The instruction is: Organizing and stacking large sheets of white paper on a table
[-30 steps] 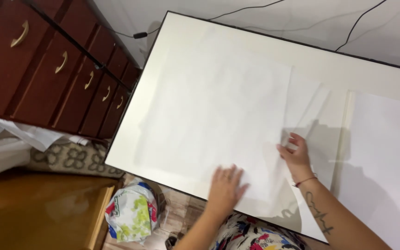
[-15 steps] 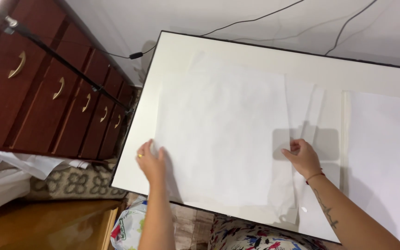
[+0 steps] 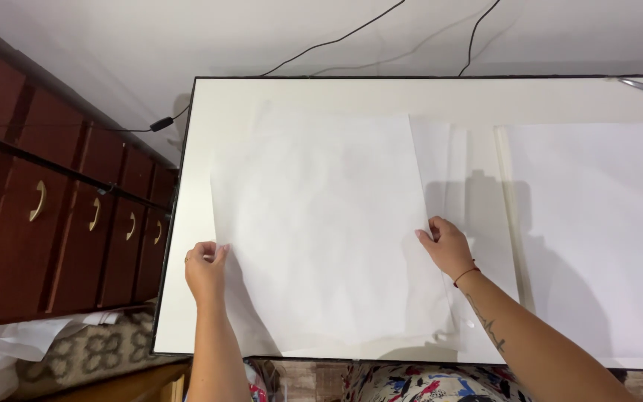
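Observation:
A large thin white paper sheet [image 3: 321, 223] lies on a white table [image 3: 210, 112] with a dark rim. My left hand [image 3: 205, 269] pinches the sheet's left edge near its lower corner. My right hand [image 3: 448, 247] grips the sheet's right edge, thumb on top. A red string bracelet and a tattoo show on my right forearm. More white sheets [image 3: 597, 223] lie under and to the right of the held one.
A dark red chest of drawers [image 3: 53, 208] with brass handles stands left of the table. Black cables [image 3: 321, 52] run along the wall behind. A patterned rug [image 3: 91, 350] and crumpled white paper [image 3: 9, 342] lie on the floor at lower left.
My left hand moved from the sheet's lower middle out to its left edge. The view has swung so the table sits square. My right hand stays on the right edge.

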